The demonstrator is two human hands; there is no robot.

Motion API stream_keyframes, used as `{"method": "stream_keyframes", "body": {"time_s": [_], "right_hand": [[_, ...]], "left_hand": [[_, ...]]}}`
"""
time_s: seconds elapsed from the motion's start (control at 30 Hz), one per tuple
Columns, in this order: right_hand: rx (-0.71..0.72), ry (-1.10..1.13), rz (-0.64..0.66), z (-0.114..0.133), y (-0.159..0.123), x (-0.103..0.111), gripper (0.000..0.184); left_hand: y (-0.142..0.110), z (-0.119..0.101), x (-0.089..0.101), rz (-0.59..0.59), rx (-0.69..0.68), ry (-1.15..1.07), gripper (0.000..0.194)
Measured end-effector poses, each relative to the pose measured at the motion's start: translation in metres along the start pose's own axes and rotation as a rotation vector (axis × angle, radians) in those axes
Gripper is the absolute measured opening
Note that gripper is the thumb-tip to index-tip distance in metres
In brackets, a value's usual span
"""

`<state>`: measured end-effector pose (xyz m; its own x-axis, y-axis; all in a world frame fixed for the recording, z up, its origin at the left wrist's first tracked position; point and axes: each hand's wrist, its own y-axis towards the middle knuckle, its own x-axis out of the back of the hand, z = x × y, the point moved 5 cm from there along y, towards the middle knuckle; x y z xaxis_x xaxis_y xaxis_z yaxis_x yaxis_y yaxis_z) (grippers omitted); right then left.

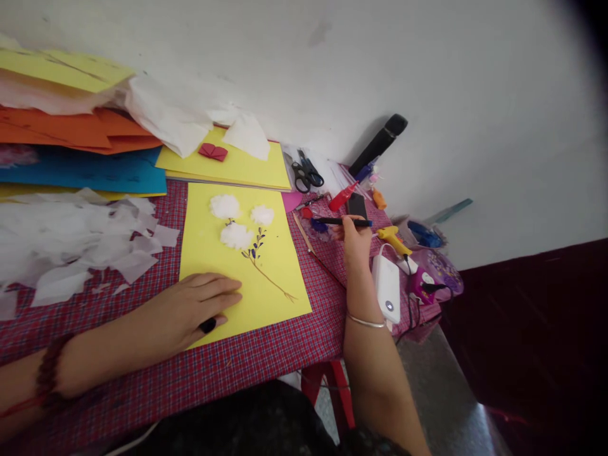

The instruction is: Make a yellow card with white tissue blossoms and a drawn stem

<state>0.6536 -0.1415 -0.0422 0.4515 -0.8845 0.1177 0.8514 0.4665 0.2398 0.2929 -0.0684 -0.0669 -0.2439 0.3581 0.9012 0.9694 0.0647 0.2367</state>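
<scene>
My left hand lies flat on the lower left of a yellow sheet of paper, its fingers stretched out. A small black oval thing shows at its thumb; I cannot tell what it is. On the sheet are white fluffy paper flowers with a drawn brown stem and dark leaves. My right hand is closed on a black pen, held level to the right of the sheet, above the clutter. The pen's far end is blue.
Torn white tissue and stacked coloured paper lie left. Behind are folded red paper and scissors. A red bottle, yellow glue gun, white power bank and cables crowd the right edge, beneath a wall.
</scene>
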Motion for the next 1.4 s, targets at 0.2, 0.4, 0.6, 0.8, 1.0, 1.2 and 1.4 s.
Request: {"method": "stream_keyframes", "body": {"time_s": [0.2,0.4,0.6,0.8,1.0,1.2,1.4], "right_hand": [[0.004,0.089,-0.062,0.003,-0.001,0.007,0.019],[-0.080,0.303,0.382,0.025,-0.051,-0.047,0.019],[-0.143,0.159,0.623,0.022,-0.097,-0.091,0.022],[-0.157,0.147,0.570,0.018,-0.094,-0.092,0.021],[-0.119,0.126,0.586,0.017,-0.094,-0.094,0.021],[-0.139,0.178,0.508,0.022,-0.088,-0.089,0.019],[-0.017,0.358,0.334,0.046,-0.053,-0.056,0.012]], "left_hand": [[0.010,-0.016,0.016,0.026,0.015,-0.046,0.031],[0.011,-0.017,0.018,0.015,-0.005,-0.033,0.031],[0.011,-0.018,0.016,0.022,-0.017,-0.003,0.028],[0.011,-0.017,0.015,0.041,-0.003,-0.016,0.027],[0.011,-0.017,0.015,0.051,0.000,-0.016,0.030],[0.011,-0.017,0.017,0.028,0.008,-0.041,0.028],[0.010,-0.017,0.017,0.027,0.008,-0.066,0.031]]}}
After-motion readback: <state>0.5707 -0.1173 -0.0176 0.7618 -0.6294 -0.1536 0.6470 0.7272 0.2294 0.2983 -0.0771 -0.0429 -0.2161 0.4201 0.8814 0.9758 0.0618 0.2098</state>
